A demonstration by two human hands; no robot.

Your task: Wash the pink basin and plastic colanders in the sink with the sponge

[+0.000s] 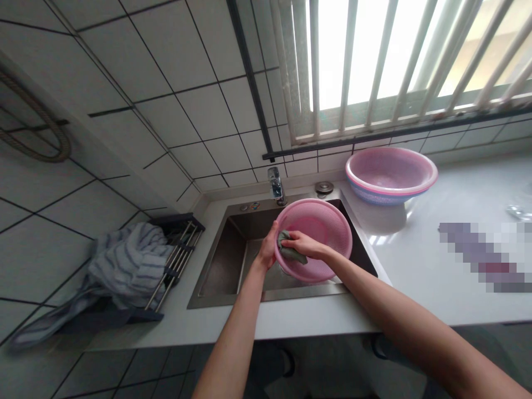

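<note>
A pink perforated plastic colander (pixel 324 221) is held tilted over the steel sink (pixel 216 266). My left hand (pixel 268 246) grips its left rim, fingers behind the wall and thumb near the edge. Inside the colander, my right hand (pixel 305 244) is closed on a grey-green cloth (pixel 293 254) and presses it against the inner left wall. Part of the cloth hangs below the fingers. The colander hides the right half of the sink.
A faucet (pixel 275 185) stands behind the sink beside a metal drain strainer (pixel 324 187). Nested pink and blue basins (pixel 390 174) rest on the right of the counter (pixel 419 266). At left, a striped cloth (pixel 128 260) lies over a rack (pixel 178 266). A barred window (pixel 374 61) is above.
</note>
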